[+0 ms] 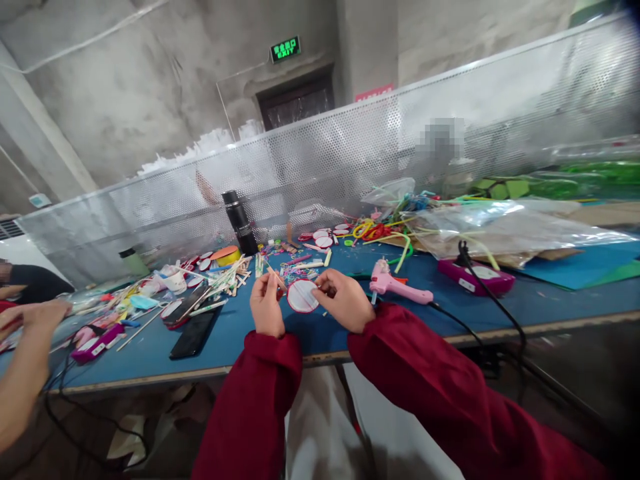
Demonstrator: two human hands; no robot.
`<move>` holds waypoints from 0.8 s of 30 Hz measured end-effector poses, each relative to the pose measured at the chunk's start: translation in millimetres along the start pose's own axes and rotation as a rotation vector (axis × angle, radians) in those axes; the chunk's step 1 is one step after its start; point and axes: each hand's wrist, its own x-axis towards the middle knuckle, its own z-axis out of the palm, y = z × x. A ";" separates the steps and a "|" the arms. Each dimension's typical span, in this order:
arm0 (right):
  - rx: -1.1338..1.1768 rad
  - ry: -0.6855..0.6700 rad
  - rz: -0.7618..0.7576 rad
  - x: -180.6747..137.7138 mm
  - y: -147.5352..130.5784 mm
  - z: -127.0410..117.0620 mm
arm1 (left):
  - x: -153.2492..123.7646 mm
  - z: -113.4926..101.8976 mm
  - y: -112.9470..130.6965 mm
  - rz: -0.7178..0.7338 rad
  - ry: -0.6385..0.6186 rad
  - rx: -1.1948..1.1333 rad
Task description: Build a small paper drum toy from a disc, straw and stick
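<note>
Over the front part of the blue table, my right hand (346,300) pinches the right edge of a round white disc with a red rim (302,297). My left hand (269,301) is closed on a thin wooden stick (276,276), whose end points toward the disc's left edge. Whether the stick touches the disc I cannot tell. A pink glue gun (400,287) lies just right of my right hand, its cable running off to the right. Behind my hands are small coloured pieces and several more red-rimmed discs (323,240).
A black thermos (239,223) stands near the perforated metal screen (310,167). Wooden sticks (227,280) and a black phone (195,332) lie to the left. Purple boxes (477,277) with cables sit at both sides. Another person's arm (30,353) reaches in from the left.
</note>
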 end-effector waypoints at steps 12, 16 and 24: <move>-0.449 -0.079 -0.156 -4.7 -0.2 8.4 | -1.0 -2.6 -0.5 0.087 0.068 0.197; -0.470 -0.027 -0.187 -3.6 1.7 8.8 | -1.3 -1.9 -2.2 0.065 -0.011 0.154; -0.502 0.139 -0.182 -16.5 -0.6 -26.5 | -2.3 -0.6 -5.7 0.009 -0.104 0.124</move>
